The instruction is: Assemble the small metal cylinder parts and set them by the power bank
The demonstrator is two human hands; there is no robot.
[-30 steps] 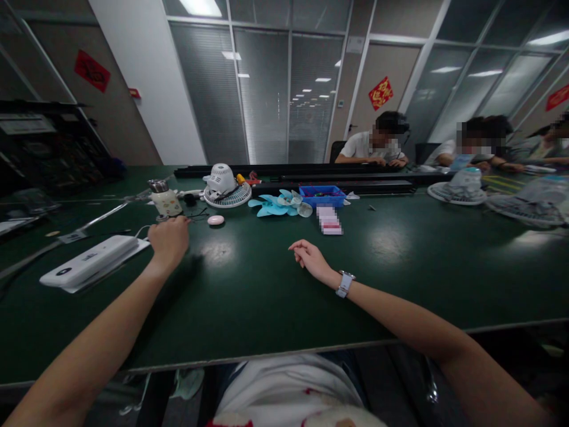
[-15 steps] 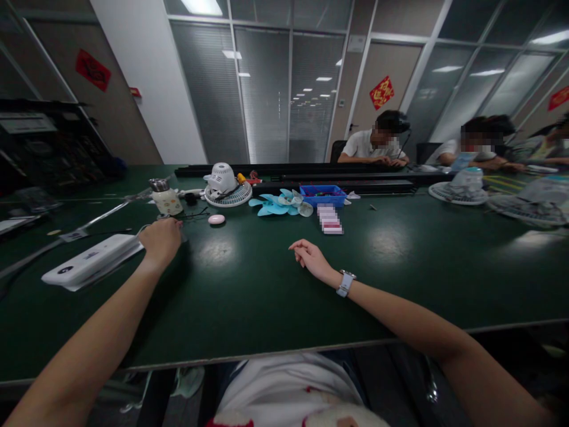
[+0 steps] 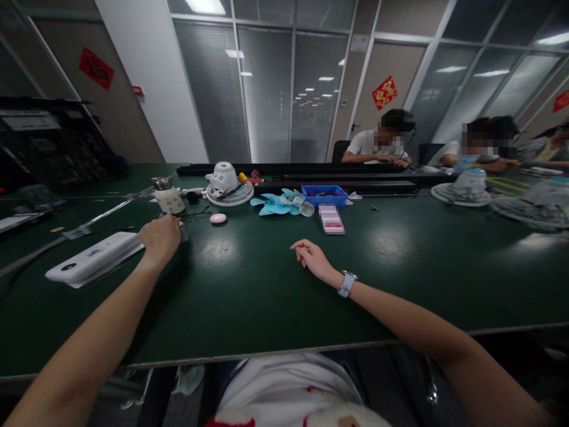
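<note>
My left hand [image 3: 160, 238] is closed in a fist at the right end of a long white plastic fan stand [image 3: 95, 256] with a dark round knob. The wrapped fingers hide that end, and a small greyish part pokes out past the knuckles. Just beyond the fist stands a cream patterned bottle [image 3: 169, 200] with a metal lid. My right hand [image 3: 313, 259], wearing a watch [image 3: 347, 283] at the wrist, rests on the green table [image 3: 249, 308]. Its fingers are loosely bent and apart, with nothing in them.
Past my hands lie a pink oval case [image 3: 218, 219], blue fan blades [image 3: 275, 203], a white fan head [image 3: 223, 179], a blue tray [image 3: 324, 195] and a pixelated stack [image 3: 331, 220]. Black bars [image 3: 355, 185] cross the table. Co-workers sit at the far right, near more fan parts [image 3: 466, 190].
The view has shifted slightly. Both hands keep nearly the same pose and place, and the white stand is still at my left hand.
</note>
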